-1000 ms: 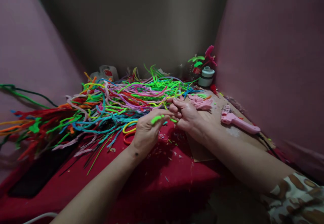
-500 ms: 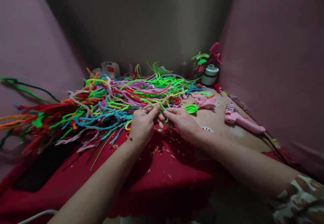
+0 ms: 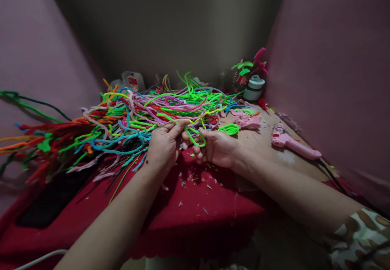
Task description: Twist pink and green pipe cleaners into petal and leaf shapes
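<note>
My left hand (image 3: 164, 142) is closed, pinching a bright green pipe cleaner (image 3: 195, 143) between thumb and fingertips. The pipe cleaner is bent into a narrow loop that extends from this pinch toward my right hand (image 3: 217, 149). That hand is turned palm up, its thumb apart from loosely curled fingers. The loop's rounded end lies in front of those fingers; whether they touch it I cannot tell. Just behind both hands spreads a big heap of multicoloured pipe cleaners (image 3: 170, 103). A folded green bundle (image 3: 229, 129) rests beyond my right hand.
A pink glue gun (image 3: 294, 146) with a black cord lies on a brown board (image 3: 265, 156) at right. Pink pieces (image 3: 246, 120) and a lidded jar (image 3: 254, 88) stand farther back. A dark flat object (image 3: 45, 201) and small scraps lie on the red cloth (image 3: 195, 209).
The green pipe cleaner, earlier pinched between both hands, now shows as a loop. My right hand has rolled palm up and its fingers have loosened; my left hand has shifted slightly left.
</note>
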The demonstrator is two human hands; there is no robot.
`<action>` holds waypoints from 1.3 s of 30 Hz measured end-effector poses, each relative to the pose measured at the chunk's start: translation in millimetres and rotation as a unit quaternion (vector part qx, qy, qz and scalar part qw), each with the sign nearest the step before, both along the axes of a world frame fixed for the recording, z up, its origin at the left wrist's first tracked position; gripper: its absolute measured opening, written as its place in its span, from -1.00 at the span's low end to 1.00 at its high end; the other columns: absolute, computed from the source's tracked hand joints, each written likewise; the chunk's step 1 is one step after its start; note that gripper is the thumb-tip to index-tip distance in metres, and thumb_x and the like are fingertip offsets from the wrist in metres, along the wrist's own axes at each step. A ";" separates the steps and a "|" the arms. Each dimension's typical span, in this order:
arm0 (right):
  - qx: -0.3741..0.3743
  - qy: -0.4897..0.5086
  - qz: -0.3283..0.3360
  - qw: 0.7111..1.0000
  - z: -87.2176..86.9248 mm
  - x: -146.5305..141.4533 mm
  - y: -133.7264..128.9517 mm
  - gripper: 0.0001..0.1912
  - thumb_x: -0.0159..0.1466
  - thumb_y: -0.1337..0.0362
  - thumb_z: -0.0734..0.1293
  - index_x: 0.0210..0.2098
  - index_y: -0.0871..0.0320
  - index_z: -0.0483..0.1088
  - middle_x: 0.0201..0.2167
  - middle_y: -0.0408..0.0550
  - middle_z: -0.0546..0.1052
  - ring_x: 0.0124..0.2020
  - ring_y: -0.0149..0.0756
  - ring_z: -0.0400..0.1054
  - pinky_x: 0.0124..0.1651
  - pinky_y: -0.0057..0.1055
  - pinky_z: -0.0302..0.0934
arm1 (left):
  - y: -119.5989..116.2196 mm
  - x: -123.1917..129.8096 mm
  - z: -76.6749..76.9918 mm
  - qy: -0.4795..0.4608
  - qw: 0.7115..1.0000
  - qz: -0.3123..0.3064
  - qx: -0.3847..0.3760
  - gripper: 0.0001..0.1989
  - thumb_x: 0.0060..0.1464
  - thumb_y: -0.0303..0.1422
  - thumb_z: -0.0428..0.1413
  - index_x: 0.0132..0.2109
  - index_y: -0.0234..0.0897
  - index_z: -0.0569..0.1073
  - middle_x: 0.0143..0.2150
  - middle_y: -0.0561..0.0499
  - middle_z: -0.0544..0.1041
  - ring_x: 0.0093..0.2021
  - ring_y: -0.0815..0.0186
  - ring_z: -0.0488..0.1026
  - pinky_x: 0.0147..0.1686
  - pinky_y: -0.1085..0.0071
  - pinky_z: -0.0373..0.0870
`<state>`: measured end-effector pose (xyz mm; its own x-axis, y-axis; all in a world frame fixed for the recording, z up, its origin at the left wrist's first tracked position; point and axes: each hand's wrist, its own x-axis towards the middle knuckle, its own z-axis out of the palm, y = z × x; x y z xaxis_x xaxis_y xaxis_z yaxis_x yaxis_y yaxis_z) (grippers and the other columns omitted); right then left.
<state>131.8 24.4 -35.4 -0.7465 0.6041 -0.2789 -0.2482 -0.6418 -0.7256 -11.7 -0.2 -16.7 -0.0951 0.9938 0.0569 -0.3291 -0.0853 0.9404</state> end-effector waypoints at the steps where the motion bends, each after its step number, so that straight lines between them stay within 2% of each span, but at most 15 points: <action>1: -0.025 0.004 -0.005 1.000 0.0 -0.1 0.2 -0.64 0.32 0.14 0.05 -0.36 0.22 0.35 -0.61 -0.11 0.36 -0.59 -0.40 0.20 -0.42 -0.39 0.15 | 0.5 -0.8 0.4 -0.009 1.000 -0.001 -0.001 -0.77 -0.15 -0.33 0.24 -0.32 -0.38 0.47 -0.67 0.14 0.36 -0.75 0.51 0.24 -0.76 0.59 0.17; 5: -0.069 0.035 -0.036 0.996 -0.8 -3.0 -2.5 -0.76 0.28 0.31 0.10 -0.38 0.24 0.34 -0.62 -0.11 0.32 -0.60 -0.42 0.14 -0.41 -0.40 0.16 | 2.8 -1.6 0.3 -0.022 1.000 -0.002 0.006 -0.75 -0.15 -0.32 0.25 -0.30 -0.37 0.47 -0.66 0.13 0.38 -0.73 0.51 0.25 -0.75 0.59 0.19; 11: -0.050 0.059 -0.077 0.994 -4.6 -8.6 -9.0 -0.83 0.20 0.48 0.16 -0.36 0.29 0.38 -0.63 -0.16 0.29 -0.60 -0.47 0.10 -0.42 -0.47 0.16 | 3.4 -0.7 0.9 -0.017 0.999 0.000 0.033 -0.80 -0.11 -0.35 0.22 -0.33 -0.41 0.48 -0.48 0.00 0.51 -0.69 0.51 0.29 -0.76 0.58 0.21; 16: -0.021 0.041 -0.089 0.995 -7.5 -10.1 -9.5 -0.83 0.17 0.51 0.18 -0.45 0.29 0.38 -0.65 -0.16 0.29 -0.61 -0.47 0.11 -0.44 -0.46 0.18 | 0.7 -3.8 2.1 0.026 0.999 -0.019 0.016 -0.78 -0.06 -0.29 0.18 -0.29 -0.37 0.48 -0.60 0.08 0.44 -0.75 0.52 0.22 -0.78 0.58 0.13; 19: -0.008 0.041 -0.108 0.993 -8.7 -9.6 -7.0 -0.86 0.14 0.52 0.20 -0.46 0.27 0.36 -0.65 -0.17 0.31 -0.63 -0.48 0.12 -0.45 -0.44 0.19 | -1.0 -7.1 0.5 0.091 0.995 -0.026 -0.011 -0.80 -0.11 -0.29 0.22 -0.38 -0.36 0.46 -0.72 0.16 0.29 -0.78 0.55 0.13 -0.79 0.61 0.00; 22: -0.012 0.038 -0.118 0.992 -9.3 -8.5 -3.7 -0.90 0.15 0.49 0.23 -0.46 0.26 0.35 -0.65 -0.17 0.32 -0.64 -0.48 0.16 -0.46 -0.45 0.19 | -1.7 -9.2 -0.9 0.136 0.990 -0.031 -0.030 -0.79 -0.15 -0.31 0.25 -0.47 -0.35 0.41 -0.72 0.18 0.23 -0.76 0.57 0.10 -0.78 0.62 -0.06; 27: -0.062 0.069 -0.109 0.990 -6.2 -5.9 -1.6 -0.81 0.28 0.37 0.14 -0.40 0.25 0.33 -0.56 -0.05 0.44 -0.55 -0.41 0.30 -0.40 -0.40 0.27 | -0.4 -10.3 2.5 0.109 0.994 0.007 -0.016 -0.75 -0.13 -0.32 0.22 -0.55 -0.30 0.29 -0.75 0.21 0.18 -0.77 0.57 0.02 -0.79 0.60 -0.09; 32: -0.034 0.083 -0.120 0.989 -5.9 -5.4 -3.7 -0.89 0.22 0.50 0.19 -0.37 0.23 0.31 -0.55 -0.08 0.47 -0.54 -0.44 0.35 -0.39 -0.47 0.27 | 0.2 -10.7 6.1 0.105 0.994 0.022 0.000 -0.73 -0.13 -0.35 0.21 -0.57 -0.30 0.25 -0.74 0.19 0.20 -0.76 0.57 0.05 -0.78 0.61 -0.07; 36: -0.027 0.094 -0.127 0.987 -10.0 -6.8 -3.4 -0.88 0.19 0.53 0.21 -0.38 0.23 0.31 -0.54 -0.10 0.48 -0.53 -0.45 0.36 -0.30 -0.40 0.33 | -0.4 -10.6 4.2 0.092 0.996 0.013 -0.007 -0.81 -0.14 -0.37 0.21 -0.52 -0.30 0.33 -0.73 0.19 0.24 -0.76 0.56 0.08 -0.77 0.61 0.00; 39: -0.022 0.100 -0.133 0.986 -12.8 -7.9 -1.8 -0.88 0.18 0.54 0.22 -0.41 0.25 0.32 -0.55 -0.10 0.47 -0.53 -0.46 0.35 -0.30 -0.41 0.35 | -0.8 -12.2 0.5 0.101 0.995 0.000 -0.009 -0.87 -0.13 -0.37 0.21 -0.37 -0.32 0.45 -0.70 0.18 0.27 -0.75 0.56 0.11 -0.76 0.62 0.03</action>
